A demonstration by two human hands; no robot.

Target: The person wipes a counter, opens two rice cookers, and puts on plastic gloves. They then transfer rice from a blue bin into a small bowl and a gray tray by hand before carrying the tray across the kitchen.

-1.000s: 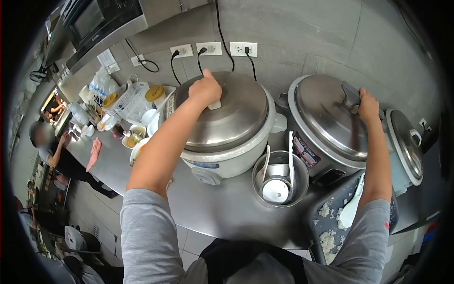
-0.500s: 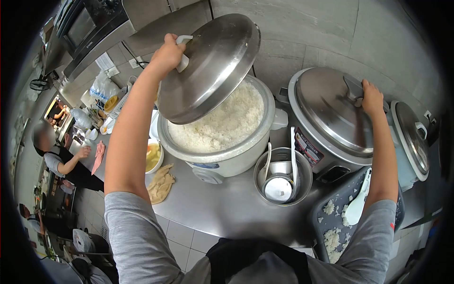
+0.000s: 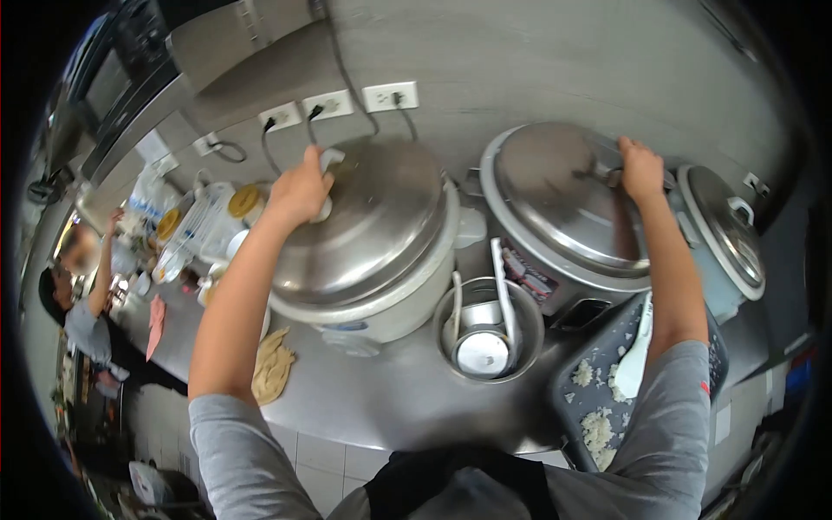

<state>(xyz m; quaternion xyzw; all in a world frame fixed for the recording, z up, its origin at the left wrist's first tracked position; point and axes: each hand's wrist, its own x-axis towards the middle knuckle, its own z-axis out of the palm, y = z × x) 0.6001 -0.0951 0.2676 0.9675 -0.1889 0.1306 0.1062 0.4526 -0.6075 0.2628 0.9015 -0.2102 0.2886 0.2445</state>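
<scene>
My left hand (image 3: 301,186) is closed on the pale handle of a steel lid (image 3: 381,208). That lid lies over the white rice cooker (image 3: 390,321), hiding the rice inside. Closed at the handle of a second steel lid (image 3: 555,191), my right hand (image 3: 641,169) is over the middle rice cooker (image 3: 555,290), whose lid is on. Between the cookers a metal pot (image 3: 535,342) holds utensils and smaller metal containers.
A grey tray (image 3: 568,416) with rice bits and a white paddle (image 3: 635,364) is at the right. Beyond stands a smaller cooker (image 3: 706,260). A tan cloth (image 3: 273,368) lies left. A co-worker (image 3: 87,321) stands far left. Plugged outlets (image 3: 328,106) line the wall.
My left hand has lowered the tilted lid onto the white cooker, covering the rice. My right hand stays at the other lid's handle. The camera view has shifted, and the co-worker's arm is raised.
</scene>
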